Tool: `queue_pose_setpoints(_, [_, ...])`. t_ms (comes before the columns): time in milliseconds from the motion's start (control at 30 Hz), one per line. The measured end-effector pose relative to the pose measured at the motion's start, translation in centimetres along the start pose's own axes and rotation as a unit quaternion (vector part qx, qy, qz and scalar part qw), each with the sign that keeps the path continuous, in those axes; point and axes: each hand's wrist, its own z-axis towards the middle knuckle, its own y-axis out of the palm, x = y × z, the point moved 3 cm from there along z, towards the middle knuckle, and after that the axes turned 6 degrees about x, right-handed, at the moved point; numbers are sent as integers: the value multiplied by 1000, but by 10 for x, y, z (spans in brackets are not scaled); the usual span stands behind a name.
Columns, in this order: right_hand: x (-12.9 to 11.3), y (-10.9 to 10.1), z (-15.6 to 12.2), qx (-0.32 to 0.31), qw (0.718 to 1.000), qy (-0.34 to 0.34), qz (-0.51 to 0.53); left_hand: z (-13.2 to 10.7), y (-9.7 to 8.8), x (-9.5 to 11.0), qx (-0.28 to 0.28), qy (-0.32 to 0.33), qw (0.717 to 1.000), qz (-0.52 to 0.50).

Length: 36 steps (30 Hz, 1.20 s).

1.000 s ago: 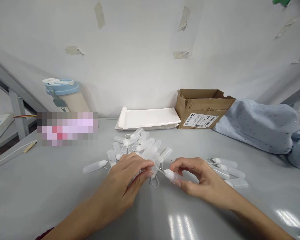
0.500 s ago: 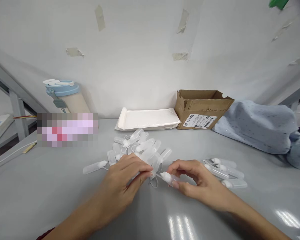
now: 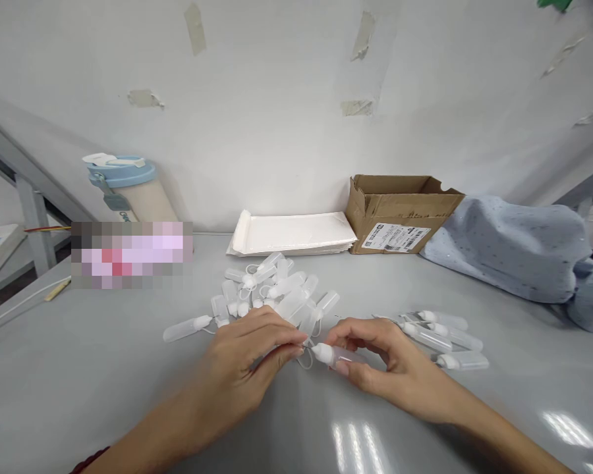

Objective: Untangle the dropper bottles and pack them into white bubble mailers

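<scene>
My right hand [image 3: 383, 359] holds a small translucent squeeze bottle [image 3: 333, 355] between thumb and fingers, its white nozzle facing left. My left hand [image 3: 257, 349] is closed in a pinch just beyond that nozzle. A thin dark tip shows between the pinching fingertips and the nozzle; what exactly they grip is too small to make out. Behind the left hand lies a pile of similar squeeze bottles [image 3: 286, 284], several with thin white loops. One lone bottle [image 3: 185, 328] rests left of the pile. Right of my right hand, several more bottles [image 3: 457, 337] lie side by side.
White padded envelopes [image 3: 296, 234] are stacked against the wall beside an open cardboard box [image 3: 402, 214]. Blue-grey cloth [image 3: 514, 247] lies at the right. A tumbler with a blue lid [image 3: 123, 172] stands at the back left, behind a blurred-out patch on the grey table [image 3: 217, 434].
The bottle in my right hand has shifted slightly left, so its nozzle is closer to my left fingertips. The left hand keeps its pinch. The view has tilted a little.
</scene>
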Motion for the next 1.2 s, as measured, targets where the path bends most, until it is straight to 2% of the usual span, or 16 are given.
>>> queue_pose_setpoints(267, [-3,0,0,-8,1000,-9,16,0,0,0,-6,4,1000,-11])
queue_pose_setpoints(433, [-4,-2,-3,20,999,-30,-28,-2,2,-1,-8,10,1000,-15])
queue_pose_setpoints(633, [-8,2,-4,15,997,-57,-44,-4,6,-2,18,45,999,-1])
queue_pose_setpoints(733, [-11,3,-5,20,996,-78,-47,-5,7,-1,13,57,998,20])
queue_pose_setpoints(1033, [-11,-5,-3,70,987,-115,-93,-3,-2,-1,12,-10,997,80])
queue_pose_setpoints(1200, [-13,-3,-6,56,983,-146,-100,-1,0,1,10,15,998,59])
